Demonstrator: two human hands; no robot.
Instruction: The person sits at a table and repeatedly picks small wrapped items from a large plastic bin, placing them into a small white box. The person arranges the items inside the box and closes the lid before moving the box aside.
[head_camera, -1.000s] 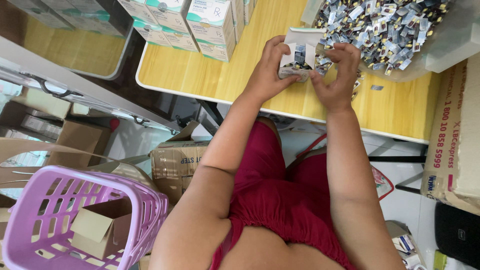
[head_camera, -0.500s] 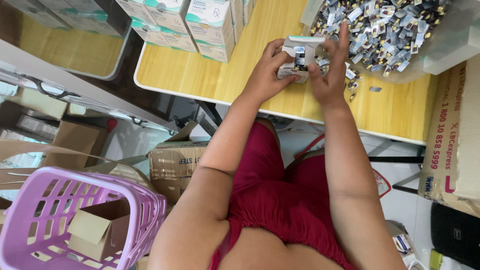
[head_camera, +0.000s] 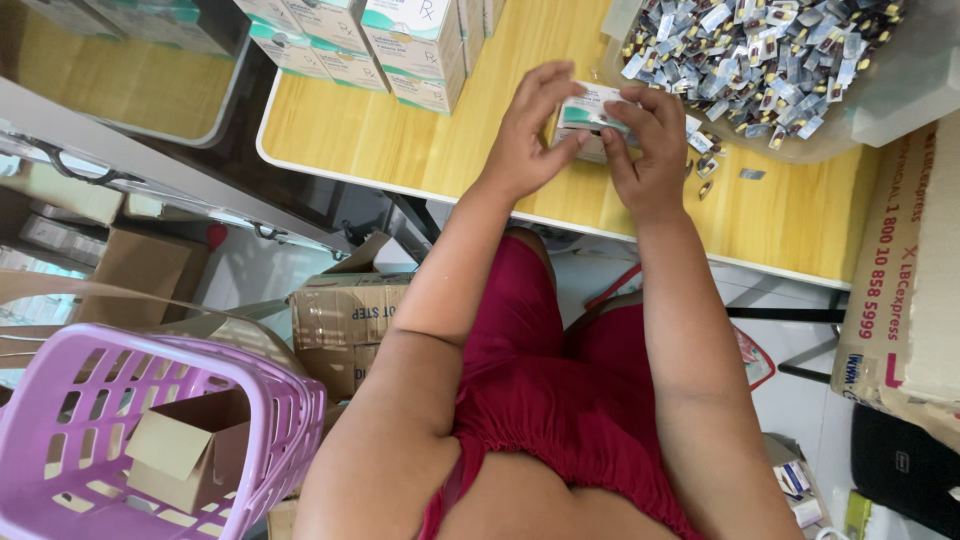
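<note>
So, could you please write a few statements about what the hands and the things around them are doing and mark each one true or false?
1. Both hands, left hand and right hand, hold one small white carton above the wooden table. True.
2. The clear tray of small blister packs lies at the person's left. False: it lies to the right, beyond the right hand.
3. The purple basket holds a small brown cardboard box. True.
4. The stacked white and green cartons sit inside the basket. False: they stand on the table.
</note>
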